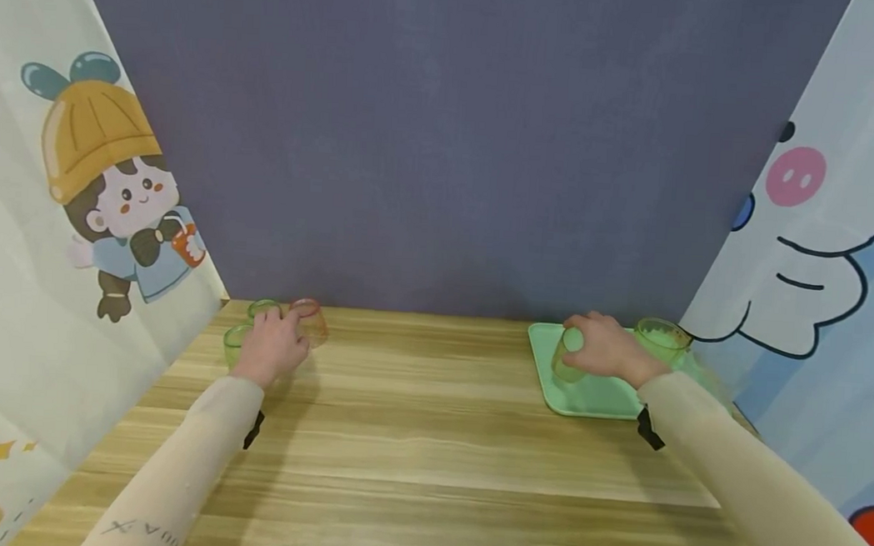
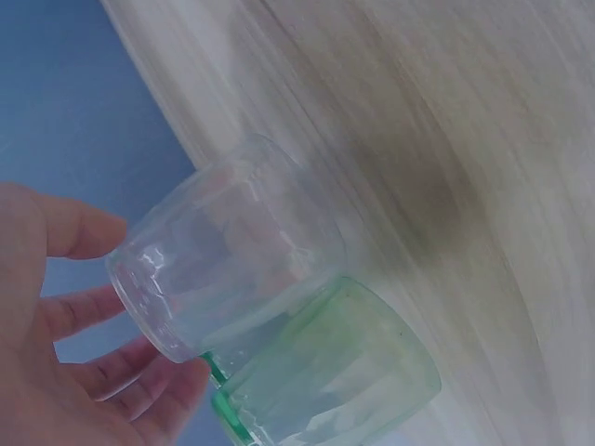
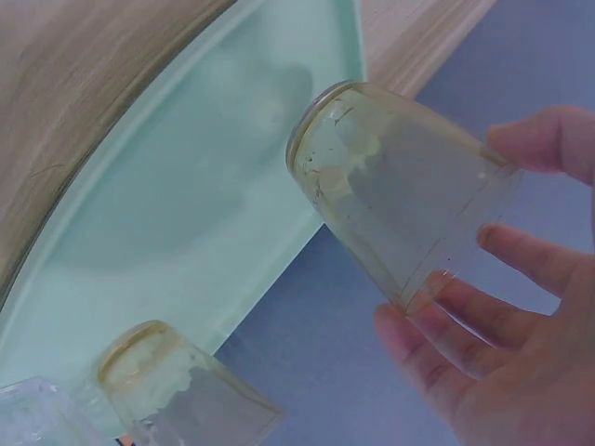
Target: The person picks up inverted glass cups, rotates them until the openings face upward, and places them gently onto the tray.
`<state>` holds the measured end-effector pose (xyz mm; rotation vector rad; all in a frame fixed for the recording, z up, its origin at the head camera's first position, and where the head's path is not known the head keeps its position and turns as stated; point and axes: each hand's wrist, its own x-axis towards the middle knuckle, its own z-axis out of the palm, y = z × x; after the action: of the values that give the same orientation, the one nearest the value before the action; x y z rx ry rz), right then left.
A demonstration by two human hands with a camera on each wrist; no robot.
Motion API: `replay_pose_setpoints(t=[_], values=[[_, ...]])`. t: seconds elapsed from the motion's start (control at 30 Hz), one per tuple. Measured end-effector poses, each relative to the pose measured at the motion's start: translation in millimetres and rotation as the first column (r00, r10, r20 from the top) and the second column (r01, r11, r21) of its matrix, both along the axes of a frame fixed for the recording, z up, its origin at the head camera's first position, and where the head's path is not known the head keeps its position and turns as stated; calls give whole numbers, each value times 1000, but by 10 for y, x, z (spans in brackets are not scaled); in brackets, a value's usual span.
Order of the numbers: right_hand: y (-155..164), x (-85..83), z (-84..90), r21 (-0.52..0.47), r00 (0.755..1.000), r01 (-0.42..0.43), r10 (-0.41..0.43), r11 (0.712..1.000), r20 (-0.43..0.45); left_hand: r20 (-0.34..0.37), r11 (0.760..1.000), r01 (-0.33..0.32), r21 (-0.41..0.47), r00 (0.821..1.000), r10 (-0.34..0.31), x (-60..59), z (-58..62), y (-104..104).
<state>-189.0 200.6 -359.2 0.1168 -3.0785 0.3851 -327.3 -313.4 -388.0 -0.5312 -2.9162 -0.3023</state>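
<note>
At the far left of the table, my left hand (image 1: 273, 348) has its thumb and fingers about the rim of a clear cup (image 2: 237, 246), which looks pinkish in the head view. A green-tinted cup (image 2: 339, 367) stands right beside it, and another green cup rim (image 1: 260, 306) shows behind the hand. On the right, my right hand (image 1: 607, 347) holds an amber-tinted clear cup (image 3: 400, 177) by its upper end, thumb on one side and fingers on the other. That cup is tilted over the pale green tray (image 1: 556, 390).
A second amber-tinted cup (image 3: 186, 386) and a clear cup (image 3: 37, 413) stand at the tray's far side. A dark grey panel (image 1: 445, 140) rises behind the wooden table (image 1: 426, 448). Printed curtains (image 1: 4, 221) hang at both sides.
</note>
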Motion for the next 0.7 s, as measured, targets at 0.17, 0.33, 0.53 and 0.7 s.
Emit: replay_pose_setpoints(t=[0.17,0.33,0.53,0.7], values=[[59,5,-36,-1,1000,23,-23,1000,7,22,1000,-4,9,1000,4,2,10,-6],[133,14,-67,16,999,38,-38,999,6,36,1000,-13,9,999,12,-6,0,-13],[255,1,-124,23,998,56,-56,998,-3,17,1000,-11,-16,1000,11,9,6,3],[316,10,-133,29,997,71,-71,997,-4,10,1000,-8,-22,1000,8,22,19,3]])
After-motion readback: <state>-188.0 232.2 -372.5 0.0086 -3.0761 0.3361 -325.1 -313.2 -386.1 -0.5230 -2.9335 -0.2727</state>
